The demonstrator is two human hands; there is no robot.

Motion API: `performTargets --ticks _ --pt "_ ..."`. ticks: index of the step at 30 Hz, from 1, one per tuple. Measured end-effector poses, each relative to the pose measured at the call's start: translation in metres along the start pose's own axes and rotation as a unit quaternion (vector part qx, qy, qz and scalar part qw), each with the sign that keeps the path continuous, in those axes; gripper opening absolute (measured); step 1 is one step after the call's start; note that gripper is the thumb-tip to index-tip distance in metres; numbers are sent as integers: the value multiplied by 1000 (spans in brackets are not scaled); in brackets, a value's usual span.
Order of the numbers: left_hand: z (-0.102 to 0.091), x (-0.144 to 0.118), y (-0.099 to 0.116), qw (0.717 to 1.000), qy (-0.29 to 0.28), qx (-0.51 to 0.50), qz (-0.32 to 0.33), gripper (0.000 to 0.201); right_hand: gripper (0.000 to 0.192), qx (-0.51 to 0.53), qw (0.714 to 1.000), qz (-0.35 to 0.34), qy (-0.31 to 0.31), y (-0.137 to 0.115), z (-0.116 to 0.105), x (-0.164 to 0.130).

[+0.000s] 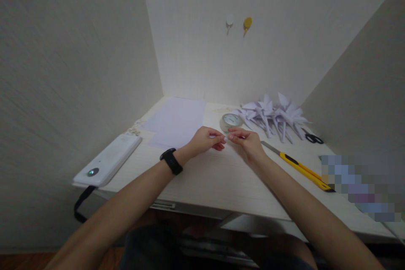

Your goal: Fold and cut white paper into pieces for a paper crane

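Over the middle of the table, my left hand (207, 139) and my right hand (247, 140) meet fingertip to fingertip, both closed in a pinch. Between them shows a small white piece of paper (225, 139), mostly hidden by the fingers. Just behind my right hand lies a roll of clear tape (225, 124). White paper sheets (182, 118) lie beyond my left hand. To the right of my right hand is a yellow utility knife (303, 170) with its blade out.
Folded white paper shapes (268, 114) are heaped at the back right, beside black scissors (314, 138). A white box-like device (109, 160) with a black strap sits at the left edge. Walls enclose the table (202, 181); two hooks (247, 23) hang on the back wall. A blurred patch covers the right side.
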State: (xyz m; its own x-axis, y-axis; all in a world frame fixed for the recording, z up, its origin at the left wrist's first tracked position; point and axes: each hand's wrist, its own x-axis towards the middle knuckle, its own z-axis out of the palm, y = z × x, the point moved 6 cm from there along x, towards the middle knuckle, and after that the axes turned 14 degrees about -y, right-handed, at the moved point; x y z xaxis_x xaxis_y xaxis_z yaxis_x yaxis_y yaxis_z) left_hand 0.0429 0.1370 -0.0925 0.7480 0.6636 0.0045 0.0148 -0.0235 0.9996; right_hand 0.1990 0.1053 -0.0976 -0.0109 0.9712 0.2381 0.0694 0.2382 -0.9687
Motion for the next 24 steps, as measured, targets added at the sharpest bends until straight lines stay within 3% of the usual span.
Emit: performTargets --ticks 9,15,24 --pt "0 -1 2 1000 1 -4 11 15 22 -119 992 -39 1 -6 -1 0" --pt "0 -1 4 1000 -6 -13 19 16 27 -131 990 -44 -4 -5 0 1" --pt "-2 0 3 999 -13 3 36 22 33 -153 988 19 -20 3 -1 1"
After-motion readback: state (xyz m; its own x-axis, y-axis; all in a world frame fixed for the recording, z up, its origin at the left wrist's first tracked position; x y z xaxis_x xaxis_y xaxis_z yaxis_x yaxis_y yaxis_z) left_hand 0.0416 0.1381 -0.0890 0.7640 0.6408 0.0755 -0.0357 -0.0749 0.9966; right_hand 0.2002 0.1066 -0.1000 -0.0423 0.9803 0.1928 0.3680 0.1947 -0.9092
